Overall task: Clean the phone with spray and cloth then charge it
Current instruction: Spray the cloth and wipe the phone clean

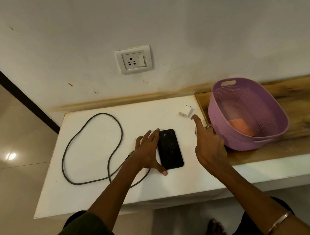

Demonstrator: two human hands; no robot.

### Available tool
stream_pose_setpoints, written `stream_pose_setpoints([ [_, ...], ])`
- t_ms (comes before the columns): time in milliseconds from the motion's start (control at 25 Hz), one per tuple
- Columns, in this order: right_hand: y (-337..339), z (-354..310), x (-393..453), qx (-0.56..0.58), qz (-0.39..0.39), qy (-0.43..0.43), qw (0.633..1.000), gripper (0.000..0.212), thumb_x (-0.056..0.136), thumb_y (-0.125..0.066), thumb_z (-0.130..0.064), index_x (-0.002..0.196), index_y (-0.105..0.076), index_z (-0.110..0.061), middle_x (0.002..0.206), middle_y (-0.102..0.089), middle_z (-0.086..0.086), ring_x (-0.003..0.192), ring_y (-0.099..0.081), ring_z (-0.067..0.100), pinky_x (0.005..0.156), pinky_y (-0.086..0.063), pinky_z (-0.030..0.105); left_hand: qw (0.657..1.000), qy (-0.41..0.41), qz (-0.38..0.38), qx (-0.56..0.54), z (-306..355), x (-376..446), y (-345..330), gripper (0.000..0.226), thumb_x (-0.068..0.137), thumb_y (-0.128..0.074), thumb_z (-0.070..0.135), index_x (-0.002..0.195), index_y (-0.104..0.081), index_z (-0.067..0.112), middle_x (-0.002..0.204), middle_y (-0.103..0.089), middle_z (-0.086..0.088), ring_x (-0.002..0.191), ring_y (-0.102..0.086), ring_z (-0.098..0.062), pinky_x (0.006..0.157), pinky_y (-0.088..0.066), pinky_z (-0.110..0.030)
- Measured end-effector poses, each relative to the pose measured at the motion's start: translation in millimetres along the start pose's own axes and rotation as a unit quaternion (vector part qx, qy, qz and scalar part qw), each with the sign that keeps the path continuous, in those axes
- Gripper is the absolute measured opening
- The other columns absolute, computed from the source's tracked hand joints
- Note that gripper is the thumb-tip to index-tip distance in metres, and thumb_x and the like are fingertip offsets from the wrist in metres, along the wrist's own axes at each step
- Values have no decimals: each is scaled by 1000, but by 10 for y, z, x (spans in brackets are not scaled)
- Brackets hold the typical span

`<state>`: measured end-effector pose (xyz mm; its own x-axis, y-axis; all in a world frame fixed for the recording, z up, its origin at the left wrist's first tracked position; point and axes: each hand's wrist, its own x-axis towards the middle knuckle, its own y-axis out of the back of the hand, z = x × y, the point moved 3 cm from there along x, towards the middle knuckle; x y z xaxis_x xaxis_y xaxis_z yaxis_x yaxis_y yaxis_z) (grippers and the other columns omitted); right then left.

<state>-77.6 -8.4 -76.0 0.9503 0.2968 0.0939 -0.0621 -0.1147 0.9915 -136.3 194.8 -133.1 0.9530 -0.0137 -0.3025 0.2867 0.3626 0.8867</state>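
The phone is lying flat and face up on the white surface, near the middle of its width and closer to the front edge than to the wall edge. Its long axis is running front to back, with one short end pointing at the wall and the other at the person. Small droplets appear to be sitting on the dark screen, though the view is too soft to confirm this.

The left hand is resting against the phone's left long edge with fingers straight and spread; the fingertips are reaching the far left corner and the thumb is lying at the near left corner. It is gripping nothing.

The right hand is hovering above the surface's right edge, fingers extended and apart, holding nothing, with a ring on one finger.

A white charger adapter is lying near the back right corner. A dark cable is lying in a loose loop on the left half. A purple basket is tilting on the adjoining wooden surface to the right, holding an orange cloth. A wall socket is sitting above the back edge.
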Motion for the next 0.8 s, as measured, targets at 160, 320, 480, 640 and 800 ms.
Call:
stream_pose_setpoints([
  [160, 26, 115, -161, 55, 26, -10, 998, 82, 93, -55, -21, 150, 3, -38, 116, -63, 12, 89, -65, 25, 73, -58, 38, 989, 51, 127, -53, -142, -77, 86, 114, 70, -64, 76, 156, -13, 21, 164, -13, 1, 152, -2, -22, 120, -2, -46],
  [320, 32, 132, -333, 168, 62, -12, 984, 72, 94, -50, -39, 149, -4, -42, 132, -59, 9, 102, -66, 26, 78, -60, 41, 954, 101, 264, -102, -352, -173, 114, 36, 95, -60, 14, 132, -61, 10, 135, -57, -13, 128, -49, -33, 105, -36, -25],
  [480, -20, 35, -408, 282, 55, -13, 958, 68, 93, -56, -31, 148, -15, -35, 135, -54, 9, 103, -65, 25, 77, -57, 35, 930, 121, 292, -189, -337, -264, 135, 35, 80, -54, -23, 106, -70, -5, 105, -68, -20, 94, -68, -26, 71, -42, -2],
  [640, -45, -89, -393, 376, 0, -5, 926, 55, 93, -54, -36, 140, -27, -29, 141, -48, 3, 119, -58, 24, 90, -52, 33, 855, 97, 343, -377, 50, -340, 551, 12, 81, -77, 12, 91, -70, 11, 79, -73, 3, 72, -69, -2, 64, -47, -5],
  [800, 89, -328, -413, 442, -26, 30, 896, 56, 92, -50, -47, 142, -30, -32, 148, -42, -2, 119, -46, 6, 95, -38, 24, 818, -10, 364, -445, 610, -397, 919, 14, 78, -80, 23, 91, -78, 20, 85, -77, 10, 83, -73, -5, 79, -55, -14],
])
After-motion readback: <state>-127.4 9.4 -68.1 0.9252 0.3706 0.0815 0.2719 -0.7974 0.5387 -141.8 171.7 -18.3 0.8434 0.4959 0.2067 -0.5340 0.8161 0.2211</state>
